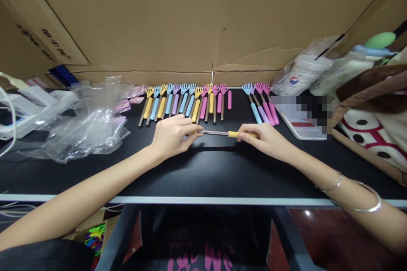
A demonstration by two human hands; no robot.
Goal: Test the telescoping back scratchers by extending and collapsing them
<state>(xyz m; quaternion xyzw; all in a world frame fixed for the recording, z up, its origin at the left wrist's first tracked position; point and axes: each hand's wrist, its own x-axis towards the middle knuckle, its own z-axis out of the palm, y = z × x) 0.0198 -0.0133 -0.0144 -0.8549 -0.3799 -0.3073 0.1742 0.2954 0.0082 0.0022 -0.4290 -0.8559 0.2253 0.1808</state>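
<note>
Both hands hold one back scratcher (214,133) level above the black table. My left hand (173,135) pinches the metal rod near its left end, and any claw head there is hidden by the fingers. My right hand (265,139) is closed around the yellow grip at the other end. Behind them lies a row of back scratchers with bare metal rods (206,112), mixed with loose coloured grips (229,100). To the right, several back scratchers with grips on their rods (261,108) lie side by side.
Clear plastic bags (92,123) lie at the left, by a white plastic tray (38,114). At the right are a phone (299,123), a bagged cup (302,74), a bottle (359,67) and a fabric bag (378,110). Cardboard (152,21) walls the back.
</note>
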